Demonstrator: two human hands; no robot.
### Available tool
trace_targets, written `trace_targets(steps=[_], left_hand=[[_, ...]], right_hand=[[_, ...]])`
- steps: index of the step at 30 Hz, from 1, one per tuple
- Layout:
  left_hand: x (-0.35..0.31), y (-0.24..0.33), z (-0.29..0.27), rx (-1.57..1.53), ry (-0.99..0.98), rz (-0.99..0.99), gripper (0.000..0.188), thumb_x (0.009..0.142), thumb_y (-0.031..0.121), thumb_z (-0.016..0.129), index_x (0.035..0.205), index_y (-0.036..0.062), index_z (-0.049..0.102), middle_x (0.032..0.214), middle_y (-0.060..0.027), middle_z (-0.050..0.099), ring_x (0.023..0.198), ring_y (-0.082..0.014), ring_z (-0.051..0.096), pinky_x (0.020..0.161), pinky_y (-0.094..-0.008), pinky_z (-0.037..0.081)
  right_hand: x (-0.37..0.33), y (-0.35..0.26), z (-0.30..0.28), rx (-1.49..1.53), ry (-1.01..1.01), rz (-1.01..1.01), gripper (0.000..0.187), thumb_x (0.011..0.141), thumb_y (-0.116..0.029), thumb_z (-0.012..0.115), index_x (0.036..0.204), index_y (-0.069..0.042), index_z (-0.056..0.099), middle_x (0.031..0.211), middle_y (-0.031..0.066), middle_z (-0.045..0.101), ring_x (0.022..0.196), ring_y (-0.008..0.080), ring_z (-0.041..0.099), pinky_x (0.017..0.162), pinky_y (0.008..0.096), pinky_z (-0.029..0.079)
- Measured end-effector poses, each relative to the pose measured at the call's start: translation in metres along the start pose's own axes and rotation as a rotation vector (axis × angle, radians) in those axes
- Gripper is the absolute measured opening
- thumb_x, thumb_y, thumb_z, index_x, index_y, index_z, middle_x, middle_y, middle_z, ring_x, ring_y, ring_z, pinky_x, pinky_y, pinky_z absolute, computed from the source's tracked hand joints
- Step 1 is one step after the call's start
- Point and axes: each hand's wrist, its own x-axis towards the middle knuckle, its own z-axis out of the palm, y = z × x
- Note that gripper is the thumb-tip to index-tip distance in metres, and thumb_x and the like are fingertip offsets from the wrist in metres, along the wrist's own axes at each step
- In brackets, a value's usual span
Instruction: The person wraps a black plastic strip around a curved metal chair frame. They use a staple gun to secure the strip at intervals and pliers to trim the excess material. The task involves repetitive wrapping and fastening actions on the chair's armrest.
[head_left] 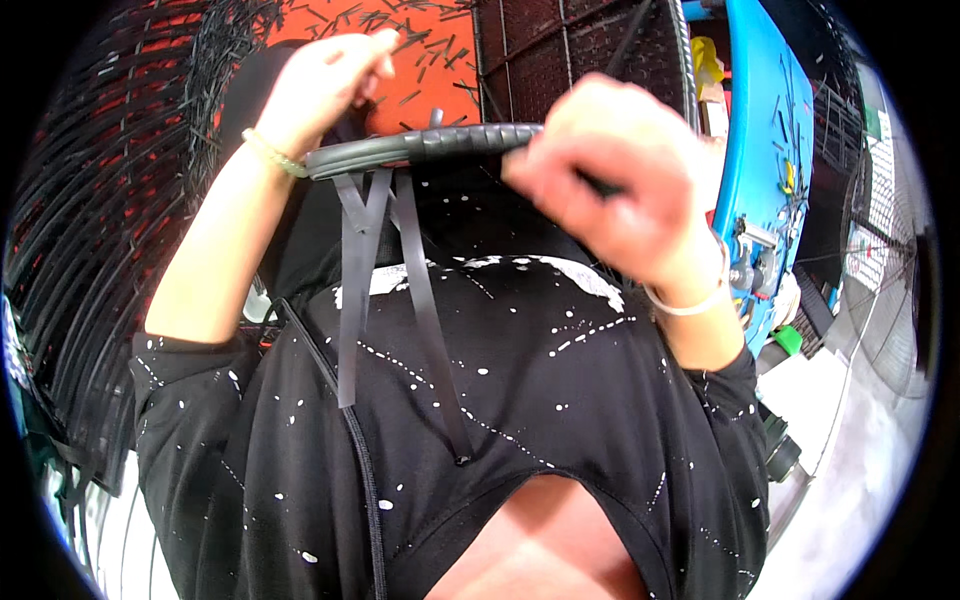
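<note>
A curved black rim (pixel 455 143), wound with flat glossy strip, crosses in front of my chest. Loose ends of dark flat strip (pixel 418 270) hang from its left half over my black, white-flecked clothing. My left hand (pixel 325 85) is raised just beyond the rim's left end, fingers curled in; whatever they grip is hidden. At the rim's right end my right hand (pixel 625 170) is closed in a fist with the thumb side toward the rim. It is slightly blurred, and I cannot make out what lies inside it.
Many short black strip offcuts lie on an orange-red surface (pixel 430 45). At the left are bundled long black strips (pixel 100 200). A dark woven panel (pixel 570 50) stands ahead. To the right are a blue table (pixel 765 130) bearing tools and a large fan (pixel 890 250).
</note>
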Motion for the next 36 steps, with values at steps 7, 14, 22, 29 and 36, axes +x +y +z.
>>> trace_targets(steps=[7,14,22,29,36], left_hand=[[-0.057,0.039,0.006,-0.089,0.025,0.220,0.022,0.098,0.022,0.066,0.090,0.0026,0.070,0.077,0.0021,0.062,0.070,-0.0055,0.056,0.070,-0.0220,0.046],[-0.084,0.052,0.010,0.167,-0.199,0.262,0.041,0.082,0.014,0.071,0.118,-0.0015,0.062,0.115,-0.0083,0.060,0.107,-0.0171,0.056,0.098,-0.0296,0.042],[-0.092,0.056,0.008,0.087,-0.196,0.168,0.045,0.081,0.015,0.081,0.121,0.0042,0.061,0.105,-0.0024,0.066,0.100,-0.0117,0.061,0.093,-0.0280,0.048],[-0.095,0.064,0.005,0.189,-0.196,0.114,0.046,0.079,0.005,0.076,0.121,0.0021,0.058,0.107,-0.0017,0.062,0.103,-0.0097,0.058,0.094,-0.0260,0.046],[-0.097,0.063,0.006,0.219,-0.193,0.108,0.045,0.077,0.004,0.077,0.118,0.0025,0.058,0.104,-0.0010,0.062,0.098,-0.0087,0.058,0.090,-0.0243,0.046]], right_hand=[[-0.002,-0.016,0.028,0.067,-0.202,-0.141,0.024,0.085,-0.017,0.069,0.107,-0.010,0.066,0.076,0.0036,0.053,0.071,0.0226,0.059,0.061,0.0367,0.047],[0.018,-0.007,0.017,-0.079,-0.149,-0.140,0.041,0.079,-0.001,0.067,0.119,-0.006,0.070,0.088,0.0072,0.066,0.076,0.0267,0.064,0.065,0.0357,0.049],[0.058,0.031,0.022,-0.246,-0.045,-0.206,0.020,0.084,-0.008,0.067,0.103,-0.001,0.068,0.088,0.0108,0.064,0.078,0.0289,0.065,0.069,0.0391,0.052],[0.073,0.033,0.028,-0.120,0.044,0.081,0.018,0.085,-0.010,0.071,0.101,-0.001,0.072,0.091,0.0118,0.070,0.078,0.0244,0.068,0.070,0.0341,0.052],[0.068,0.016,0.026,0.835,-0.041,0.799,0.023,0.096,-0.011,0.068,0.109,0.007,0.070,0.092,0.0066,0.073,0.080,0.0101,0.067,0.075,0.0224,0.054]])
